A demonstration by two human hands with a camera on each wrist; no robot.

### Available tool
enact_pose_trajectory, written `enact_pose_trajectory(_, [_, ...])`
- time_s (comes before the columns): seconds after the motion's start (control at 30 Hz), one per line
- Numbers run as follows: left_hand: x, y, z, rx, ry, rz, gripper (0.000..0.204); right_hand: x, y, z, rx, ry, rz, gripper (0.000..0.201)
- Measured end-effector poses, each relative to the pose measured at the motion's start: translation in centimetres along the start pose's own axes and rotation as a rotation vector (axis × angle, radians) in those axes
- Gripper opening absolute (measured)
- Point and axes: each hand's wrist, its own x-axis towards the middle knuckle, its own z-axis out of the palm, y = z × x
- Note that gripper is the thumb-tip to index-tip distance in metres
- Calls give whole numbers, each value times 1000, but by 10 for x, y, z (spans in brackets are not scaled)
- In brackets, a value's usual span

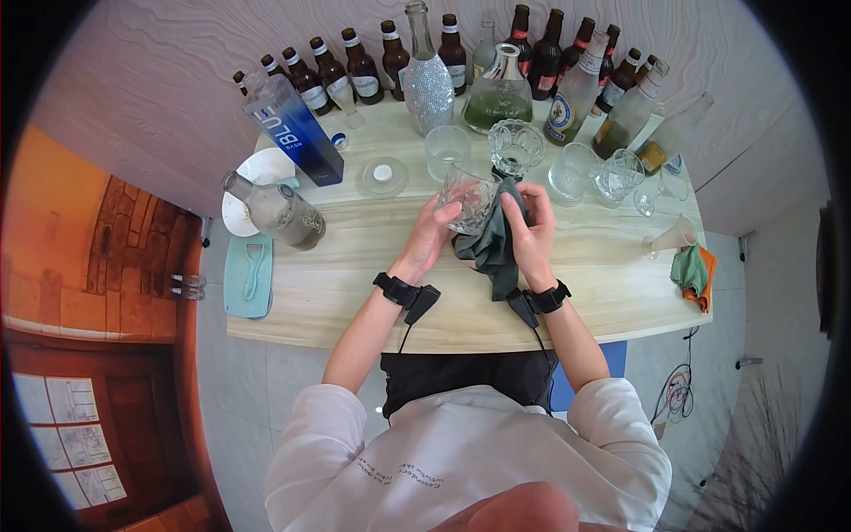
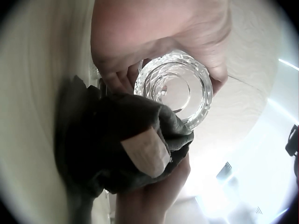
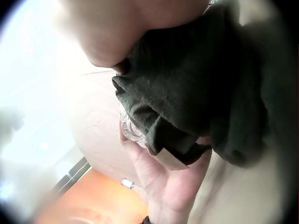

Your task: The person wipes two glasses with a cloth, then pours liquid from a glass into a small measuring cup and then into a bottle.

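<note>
My left hand [image 1: 427,236] grips a clear patterned glass tumbler [image 1: 468,199] above the middle of the table, its fingers and thumb around the sides. In the left wrist view the tumbler [image 2: 204,93] shows its round end, with the faceted wall around it. A dark grey cloth [image 1: 489,250] is in my right hand [image 1: 534,232], bunched against the tumbler's right side and hanging down toward the tabletop. The cloth [image 3: 182,88], with a pale tag [image 3: 170,160], hides much of the tumbler and the right fingertips in the right wrist view.
Behind the hands stand more glasses [image 1: 448,152], a footed glass bowl [image 1: 517,146] and a sparkly bottle [image 1: 429,93]. A blue bottle [image 1: 297,133] and a carafe [image 1: 284,215] are left. A small glass [image 1: 678,232] and folded cloths [image 1: 691,270] lie near the right edge.
</note>
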Motion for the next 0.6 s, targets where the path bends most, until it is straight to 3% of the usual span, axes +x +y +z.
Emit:
enact_pose_trajectory(0.17, [-5,1,3,-14,-7,35,77,1,-2,1,49,-36,58,21])
enact_pose_trajectory(0.27, [-6,-1,8,-105,138,60,77,0,-3,0,-21,-138,66,21])
enact_pose_trajectory(0.47, [-7,-7,-8,-130,95,66,77,-2,-4,1,-130,-263,38,18])
enact_pose_trajectory(0.6, [-11,-11,-2,-137,80,56,76,-1,-7,1,-102,-211,61,18])
